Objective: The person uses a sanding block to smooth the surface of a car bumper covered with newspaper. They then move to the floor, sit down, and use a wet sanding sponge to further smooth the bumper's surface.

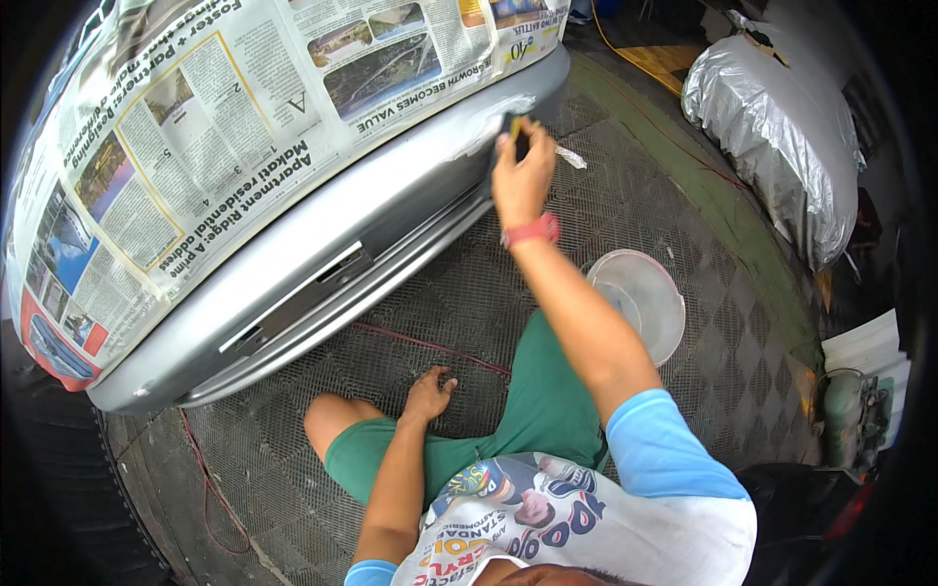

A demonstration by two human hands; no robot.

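A silver car bumper (322, 230) runs diagonally across the left and middle of the view, with white filler-like patches (498, 115) near its right end. There my right hand (525, 176), a red watch on its wrist, grips a small black and yellow sanding block (514, 129) held against or just beside the bumper. The side of the block that faces the bumper is hidden. My left hand (430, 394) hangs beside my thigh, its fingers loosely apart and nothing in them. It is well away from the bumper.
Newspaper (244, 107) covers the car above the bumper. A translucent bucket (653, 303) stands right of my right forearm. Dark red hoses (430, 344) lie across the patterned floor mat. Silver sheeting (777, 137) covers something large at far right, with a green compressor-like machine (848, 420) nearer me.
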